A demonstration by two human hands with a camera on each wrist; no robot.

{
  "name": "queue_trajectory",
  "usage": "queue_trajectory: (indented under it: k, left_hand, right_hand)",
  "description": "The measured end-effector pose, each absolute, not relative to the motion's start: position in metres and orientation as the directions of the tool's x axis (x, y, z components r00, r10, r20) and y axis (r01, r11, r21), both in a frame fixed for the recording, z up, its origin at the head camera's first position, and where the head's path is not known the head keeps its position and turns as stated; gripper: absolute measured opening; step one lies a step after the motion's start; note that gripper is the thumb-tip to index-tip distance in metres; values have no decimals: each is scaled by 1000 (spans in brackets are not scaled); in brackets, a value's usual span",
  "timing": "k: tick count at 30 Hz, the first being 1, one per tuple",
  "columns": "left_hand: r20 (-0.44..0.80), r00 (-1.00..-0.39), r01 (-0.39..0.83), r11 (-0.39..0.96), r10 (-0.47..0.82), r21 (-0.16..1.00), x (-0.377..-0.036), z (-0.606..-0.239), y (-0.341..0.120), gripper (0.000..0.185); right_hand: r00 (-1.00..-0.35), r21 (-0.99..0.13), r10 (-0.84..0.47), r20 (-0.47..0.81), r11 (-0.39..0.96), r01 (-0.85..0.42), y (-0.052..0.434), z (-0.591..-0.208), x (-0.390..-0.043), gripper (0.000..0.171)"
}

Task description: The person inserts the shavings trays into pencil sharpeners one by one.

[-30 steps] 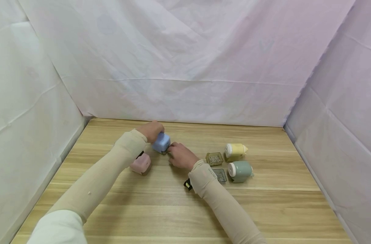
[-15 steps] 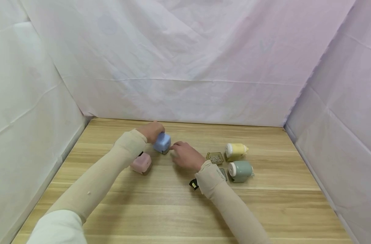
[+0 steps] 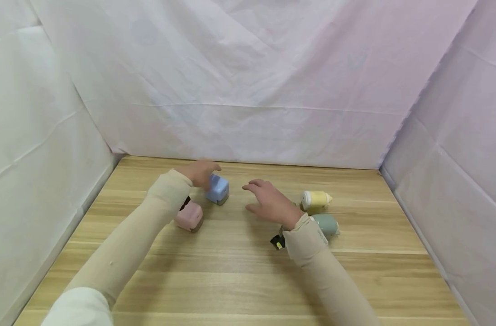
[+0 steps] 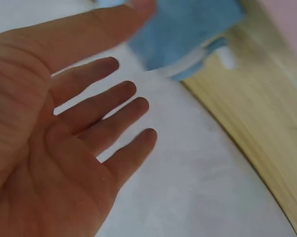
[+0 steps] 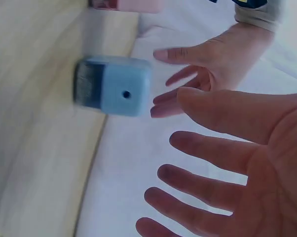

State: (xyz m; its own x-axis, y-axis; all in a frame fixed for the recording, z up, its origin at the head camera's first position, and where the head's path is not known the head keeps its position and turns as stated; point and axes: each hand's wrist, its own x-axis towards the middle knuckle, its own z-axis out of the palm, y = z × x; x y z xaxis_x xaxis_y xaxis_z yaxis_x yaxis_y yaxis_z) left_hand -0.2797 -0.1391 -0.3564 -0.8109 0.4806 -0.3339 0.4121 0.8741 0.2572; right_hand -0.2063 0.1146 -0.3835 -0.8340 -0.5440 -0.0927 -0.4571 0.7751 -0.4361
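Note:
A blue pencil sharpener [image 3: 218,189] stands on the wooden table. In the right wrist view, its front shows a small round hole and a dark see-through drawer [image 5: 91,85] fitted in its lower part. My left hand [image 3: 199,174] is spread right behind the sharpener's upper left side, its fingers extended and holding nothing. To the right, my right hand [image 3: 270,203] hovers over the table, apart from the sharpener, with thumb and fingers spread. The left wrist view shows the back part of the blue sharpener [image 4: 188,34] beyond my left thumb.
A pink sharpener [image 3: 189,216] stands just in front of the blue one, near my left forearm. At the right lie a yellow sharpener [image 3: 316,200] and a green one [image 3: 326,225], partly behind my right wrist. White cloth walls [image 3: 248,81] enclose the table.
My right hand has drawn away from the blue sharpener's front to the right and opened, now covering the small drawers there. My left hand has let go of the sharpener, which stays in place.

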Motion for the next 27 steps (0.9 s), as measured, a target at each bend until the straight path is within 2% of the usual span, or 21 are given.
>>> queue_trajectory:
  k: [6, 16, 27]
  left_hand:
    - [-244, -835, 408, 853, 493, 324, -278, -340, -135, 58]
    - [-110, -907, 357, 881, 406, 311, -250, -321, -111, 60]
    - [17, -868, 483, 834, 497, 267, -224, -338, -70, 62]
  right_hand:
    - [-847, -418, -529, -61, 784, -460, 134, -364, -200, 62]
    - [-891, -464, -453, 23, 785, -411, 175, -342, -186, 65]
    - [-922, -480, -387, 21, 805, -349, 221, -345, -177, 61]
